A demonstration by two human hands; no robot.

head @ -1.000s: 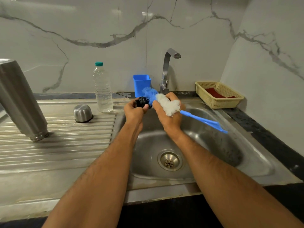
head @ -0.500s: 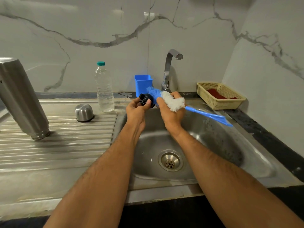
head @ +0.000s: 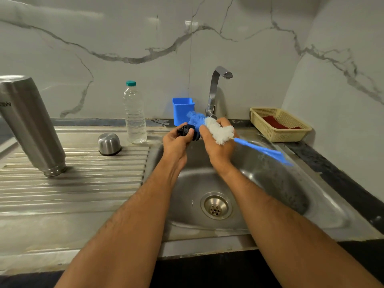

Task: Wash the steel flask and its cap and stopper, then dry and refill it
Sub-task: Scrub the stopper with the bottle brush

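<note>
Mid-wash: my left hand (head: pixel 176 140) pinches stopper (head: pixel 185 130), right hand (head: pixel 218 146) grips brush (head: pixel 220 132) scrubbing it. Flask (head: pixel 31 125), cap (head: pixel 109 144) upturned on surface (head: pixel 72 183); drying, refill left.

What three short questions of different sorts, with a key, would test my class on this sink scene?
1. True or false: the steel flask stands mouth down on the drainboard.
2. Which hand grips the bottle brush?
A. left hand
B. right hand
3. Fill in: the left hand holds the black ____.

Key: 1 true; 2 B; 3 stopper.
</note>
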